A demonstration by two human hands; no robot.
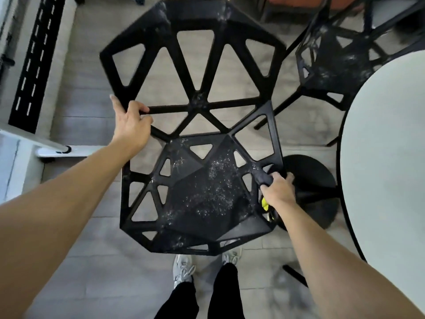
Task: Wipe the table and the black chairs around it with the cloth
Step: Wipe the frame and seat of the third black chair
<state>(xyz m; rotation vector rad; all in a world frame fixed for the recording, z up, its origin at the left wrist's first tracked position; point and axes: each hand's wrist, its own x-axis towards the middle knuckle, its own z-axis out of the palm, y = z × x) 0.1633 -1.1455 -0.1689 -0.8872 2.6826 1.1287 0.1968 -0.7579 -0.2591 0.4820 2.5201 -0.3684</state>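
A black lattice chair (195,104) with triangular cut-outs stands right in front of me, its seat speckled with white dust. My left hand (132,125) grips a bar at the left side, where backrest meets seat. My right hand (277,188) grips the chair's right edge, and a bit of yellow cloth (265,204) peeks out under that palm. A second dusty black chair (340,58) stands at the upper right beside the round white table (386,157).
The table's black round base (315,180) sits on the floor just right of my right hand. A white stand with a black perforated panel (32,65) is at the left. My shoes (184,268) are below the seat. An orange seat shows at the top.
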